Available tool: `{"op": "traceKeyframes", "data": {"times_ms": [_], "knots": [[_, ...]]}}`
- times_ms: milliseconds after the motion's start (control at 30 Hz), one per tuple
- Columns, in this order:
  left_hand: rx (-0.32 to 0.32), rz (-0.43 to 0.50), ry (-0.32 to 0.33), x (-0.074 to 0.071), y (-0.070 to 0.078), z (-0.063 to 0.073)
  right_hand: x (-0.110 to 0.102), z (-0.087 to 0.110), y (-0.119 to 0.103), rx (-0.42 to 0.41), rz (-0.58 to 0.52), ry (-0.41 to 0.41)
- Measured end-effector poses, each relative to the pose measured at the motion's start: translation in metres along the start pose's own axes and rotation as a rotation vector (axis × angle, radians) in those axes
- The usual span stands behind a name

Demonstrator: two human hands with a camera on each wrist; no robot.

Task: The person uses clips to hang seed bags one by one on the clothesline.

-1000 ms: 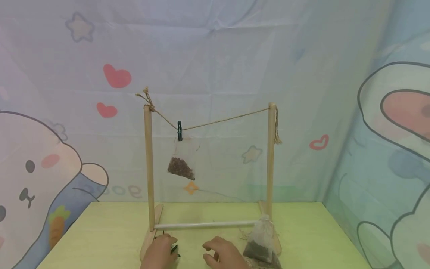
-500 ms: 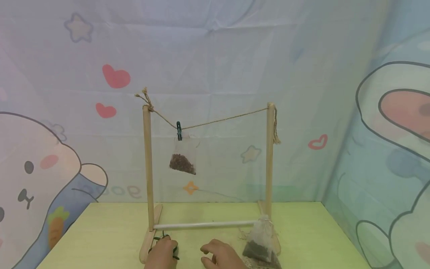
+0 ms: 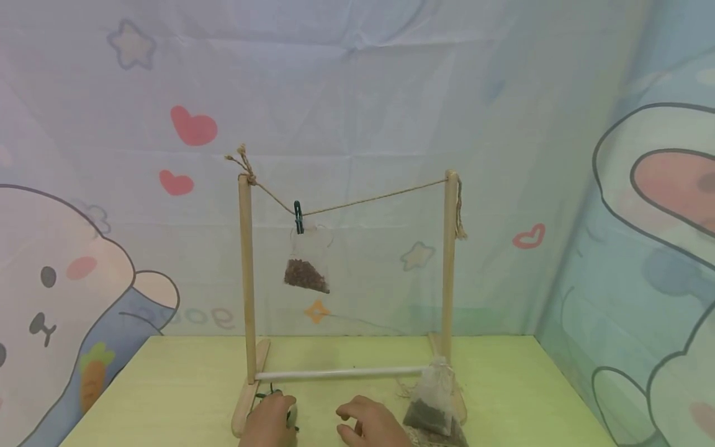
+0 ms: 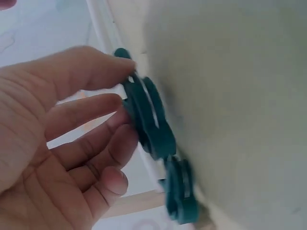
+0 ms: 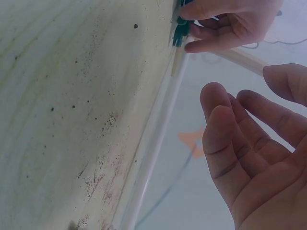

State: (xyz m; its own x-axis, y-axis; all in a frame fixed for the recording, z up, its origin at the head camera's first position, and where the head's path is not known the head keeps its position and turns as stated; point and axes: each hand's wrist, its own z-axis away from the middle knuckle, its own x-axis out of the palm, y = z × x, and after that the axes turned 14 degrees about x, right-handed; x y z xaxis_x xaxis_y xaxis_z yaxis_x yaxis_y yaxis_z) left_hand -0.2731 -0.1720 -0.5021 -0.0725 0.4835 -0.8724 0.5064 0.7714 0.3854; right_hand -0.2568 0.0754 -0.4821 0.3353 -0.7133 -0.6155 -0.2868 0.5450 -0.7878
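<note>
My left hand (image 3: pixel 269 422) is low over the table by the frame's left foot. In the left wrist view its thumb and fingers pinch a dark green clothespin (image 4: pixel 151 120) at one end. Beyond it lies a second green clothespin (image 4: pixel 181 191). My right hand (image 3: pixel 371 425) hovers to the right, fingers loosely curved and holding nothing, as the right wrist view shows. From the twine (image 3: pixel 368 200) hangs a sheer drawstring pouch (image 3: pixel 306 276) with reddish-brown bits, fastened by a green clothespin (image 3: pixel 298 217). A white pouch (image 3: pixel 429 413) with dark contents leans by the right foot.
The twine runs between two wooden posts (image 3: pixel 246 279), joined low down by a white rod (image 3: pixel 343 374). Another pouch (image 3: pixel 447 436) lies partly under the white one. Dark specks dot the pale yellow-green table (image 3: pixel 167 397). A cartoon-print cloth (image 3: pixel 357 112) stands behind.
The left hand has shifted slightly among the clothespins, now pinching one. The hanging pouch has swung a little to the right. The right hand stays nearly where it was.
</note>
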Motion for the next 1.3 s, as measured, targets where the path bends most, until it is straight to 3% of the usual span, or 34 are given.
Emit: {"op": "traceKeyframes", "data": {"times_ms": [233, 400, 500, 633, 767, 1067, 1300], "knots": [[0.069, -0.019, 0.176, -0.015, 0.018, -0.004, -0.004, -0.001, 0.003, -0.041, -0.007, 0.022], [0.109, 0.141, 0.247, -0.028, 0.037, -0.007, -0.006, 0.001, -0.001, -0.053, -0.101, 0.038], [0.131, 0.288, 0.236, -0.034, 0.046, -0.008, -0.008, 0.004, -0.006, -0.032, -0.181, 0.031], [0.18, 0.476, 0.201, -0.038, 0.055, -0.007, -0.009, 0.007, -0.011, 0.014, -0.283, -0.042], [0.226, 0.597, 0.148, -0.038, 0.061, -0.007, -0.01, 0.008, -0.011, 0.056, -0.347, -0.108], [0.262, 0.635, 0.102, -0.039, 0.064, -0.007, -0.01, 0.009, -0.012, 0.022, -0.363, -0.073], [0.256, 0.612, 0.114, -0.044, 0.063, -0.005, -0.015, 0.009, -0.012, -0.046, -0.271, -0.02]]}}
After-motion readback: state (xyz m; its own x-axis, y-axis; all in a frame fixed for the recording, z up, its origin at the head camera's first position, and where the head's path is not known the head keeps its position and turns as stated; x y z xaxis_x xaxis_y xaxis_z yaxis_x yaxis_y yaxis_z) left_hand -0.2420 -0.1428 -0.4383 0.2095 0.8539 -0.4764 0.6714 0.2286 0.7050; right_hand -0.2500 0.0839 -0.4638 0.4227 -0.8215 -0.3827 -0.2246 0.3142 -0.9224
